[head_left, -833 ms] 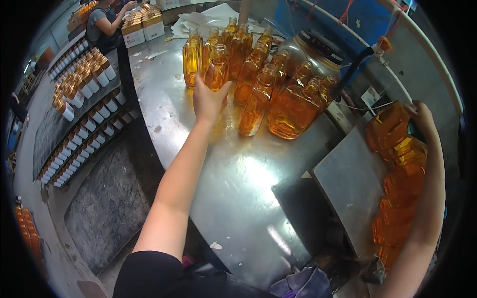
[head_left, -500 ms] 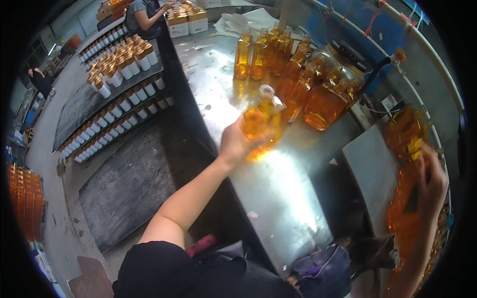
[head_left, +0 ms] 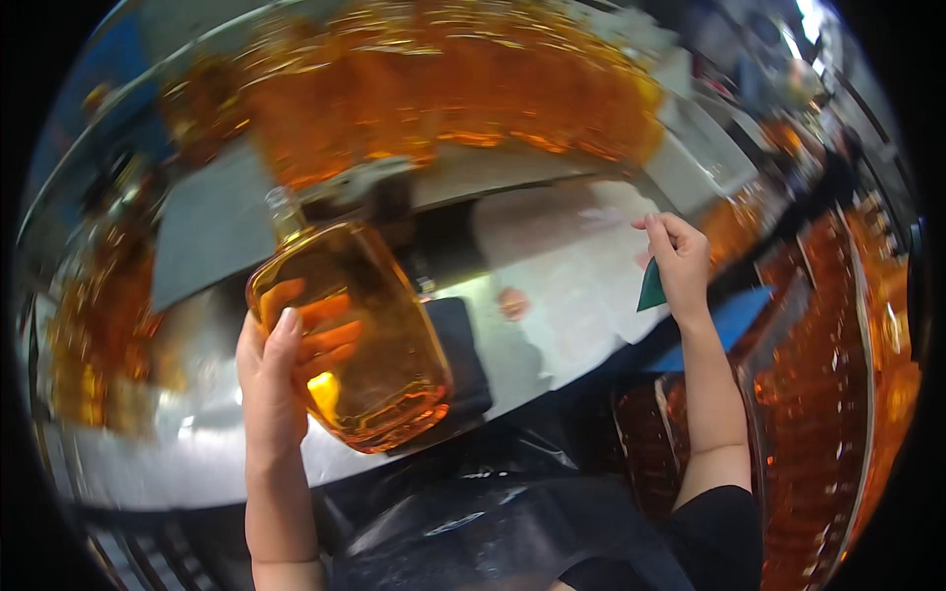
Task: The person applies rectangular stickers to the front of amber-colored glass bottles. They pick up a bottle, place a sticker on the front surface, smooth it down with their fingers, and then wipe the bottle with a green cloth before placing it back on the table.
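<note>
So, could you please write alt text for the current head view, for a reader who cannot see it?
A person's left hand holds a tilted, flat amber bottle above a metal worktop, while the raised right hand holds a small green piece. Blurred amber containers line the far side.

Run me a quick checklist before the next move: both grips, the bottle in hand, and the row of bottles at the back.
1. Left grip on the amber bottle: ok, thumb on the near side, fingers showing through the glass.
2. Bottle upright: not ok, tilted, neck toward the picture's upper left.
3. Bottle base off the bench: cannot tell from this angle.
4. Right grip away from the bottle: ok, well to its right, with a green scrap.
5. Back row of bottles clear enough to count: not ok, blurred.
</note>
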`<state>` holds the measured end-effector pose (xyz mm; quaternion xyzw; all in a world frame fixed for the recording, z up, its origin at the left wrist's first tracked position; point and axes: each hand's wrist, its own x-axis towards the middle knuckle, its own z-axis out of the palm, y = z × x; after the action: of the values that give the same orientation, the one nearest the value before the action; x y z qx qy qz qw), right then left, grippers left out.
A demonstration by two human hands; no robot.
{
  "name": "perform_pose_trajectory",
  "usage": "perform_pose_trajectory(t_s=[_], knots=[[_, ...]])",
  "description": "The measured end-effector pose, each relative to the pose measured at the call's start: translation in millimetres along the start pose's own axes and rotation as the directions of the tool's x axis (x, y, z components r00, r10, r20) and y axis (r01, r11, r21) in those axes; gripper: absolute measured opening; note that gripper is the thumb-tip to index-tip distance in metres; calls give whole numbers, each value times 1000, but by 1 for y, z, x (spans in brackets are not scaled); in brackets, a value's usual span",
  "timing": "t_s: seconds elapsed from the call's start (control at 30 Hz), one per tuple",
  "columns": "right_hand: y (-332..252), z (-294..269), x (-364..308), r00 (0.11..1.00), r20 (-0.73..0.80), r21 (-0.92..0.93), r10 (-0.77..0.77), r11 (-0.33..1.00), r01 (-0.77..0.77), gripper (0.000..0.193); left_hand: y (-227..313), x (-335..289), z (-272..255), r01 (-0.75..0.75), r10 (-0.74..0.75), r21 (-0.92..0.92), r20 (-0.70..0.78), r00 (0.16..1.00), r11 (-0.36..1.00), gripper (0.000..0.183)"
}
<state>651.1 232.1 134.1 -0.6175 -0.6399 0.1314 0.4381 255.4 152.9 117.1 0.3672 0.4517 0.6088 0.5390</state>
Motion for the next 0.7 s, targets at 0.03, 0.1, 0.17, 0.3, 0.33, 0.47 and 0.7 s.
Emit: perform_pose_trajectory(t_s=[0.03,0.1,0.17,0.3,0.33,0.47,0.7], knots=[[24,-20,-4,994,-52,100,99,991,-94,26,-6,7,15,17,-18,39,3,1000,999,50],[65,-41,-15,980,-116,87,159,985,-150,30,-26,30,24,71,-73,83,26,997,994,48],[110,-59,-24,981,-90,-140,174,973,-186,24,-32,39,36,106,-106,12,21,994,994,43],[128,-33,-21,972,125,-721,200,692,-49,36,-31,35,23,81,-82,128,3,997,988,48],[143,-25,-16,944,161,-748,287,660,-73,37,-30,33,20,77,-78,178,-4,997,981,53],[143,8,-25,938,316,-685,141,718,122,34,-31,25,7,77,-63,200,-73,995,977,62],[55,-4,-126,696,664,-254,-273,793,554,47,-31,16,14,-3,30,352,-70,997,936,72]])
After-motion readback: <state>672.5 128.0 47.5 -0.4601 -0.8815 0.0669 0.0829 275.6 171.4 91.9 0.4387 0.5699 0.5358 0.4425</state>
